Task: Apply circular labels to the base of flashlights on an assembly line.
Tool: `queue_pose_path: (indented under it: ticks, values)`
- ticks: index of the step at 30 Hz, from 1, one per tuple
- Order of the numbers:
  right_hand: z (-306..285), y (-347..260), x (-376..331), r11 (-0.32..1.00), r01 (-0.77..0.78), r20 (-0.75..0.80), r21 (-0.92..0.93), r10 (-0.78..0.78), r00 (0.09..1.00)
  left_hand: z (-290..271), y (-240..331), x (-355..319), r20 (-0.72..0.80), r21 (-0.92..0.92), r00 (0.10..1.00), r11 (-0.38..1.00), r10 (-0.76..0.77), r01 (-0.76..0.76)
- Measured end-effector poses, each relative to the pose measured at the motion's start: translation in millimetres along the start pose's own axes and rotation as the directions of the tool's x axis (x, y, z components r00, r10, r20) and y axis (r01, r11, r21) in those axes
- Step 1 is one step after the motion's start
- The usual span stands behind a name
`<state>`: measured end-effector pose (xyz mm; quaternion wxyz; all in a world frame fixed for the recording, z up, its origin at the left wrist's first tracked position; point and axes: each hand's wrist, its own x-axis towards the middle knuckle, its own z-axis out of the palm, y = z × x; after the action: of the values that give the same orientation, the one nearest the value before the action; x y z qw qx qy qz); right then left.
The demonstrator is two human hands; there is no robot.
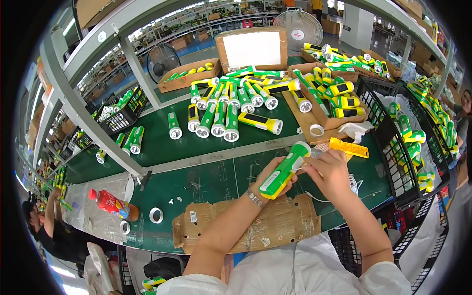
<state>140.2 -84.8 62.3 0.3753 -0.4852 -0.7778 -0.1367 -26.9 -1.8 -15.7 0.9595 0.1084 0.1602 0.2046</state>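
Note:
My left hand [267, 173], a metal watch band at its wrist, is wrapped round a green and yellow flashlight [284, 173]. The flashlight is tilted, its pale head end up and to the right. Close against its right side, the fingers of my right hand [333, 173] are pinched together. A thin pale thing shows at those fingertips, too small to name. Below the hands lies a flattened piece of brown cardboard [290, 221] on the green tabletop. A white cable [318, 199] runs near my right wrist. Just beyond my right hand is a yellow plastic tray [350, 147].
Many flashlights [231, 110] lie on the far green surface behind a metal rail [211, 160]. Cardboard boxes [322, 115] and black crates [388, 142] of flashlights stand right. A red-capped bottle [113, 204] and tape rolls [156, 215] are left. A co-worker [51, 221] works far left.

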Motion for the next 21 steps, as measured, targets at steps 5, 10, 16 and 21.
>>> queue_pose_path:
  ticks: [5, 10, 16, 21]
  values:
    - [2.5, -5.7, 27.3, 0.938, 0.322, 0.133, -0.130, -0.306, 0.943, 4.9, -2.7, -2.1, 0.007, 0.197, 1.000, 0.980, 0.001, -0.003]
    - [5.4, 7.0, 12.9, 0.964, 0.264, 0.312, -0.041, -0.239, 0.920, 10.4, -6.8, 1.3, -0.095, 0.445, 0.979, 0.887, 0.178, -0.118]
    - [14.3, -23.3, -22.0, 0.891, -0.275, 0.351, 0.360, 0.143, 0.925, 6.4, -1.4, 3.4, -0.107, 0.508, 0.847, 0.761, 0.520, -0.403]
    - [30.0, -30.4, -41.9, 0.881, -0.095, 0.267, 0.464, -0.036, 0.963, 2.4, -4.3, 2.4, -0.040, 0.664, 0.796, 0.611, 0.604, -0.430]
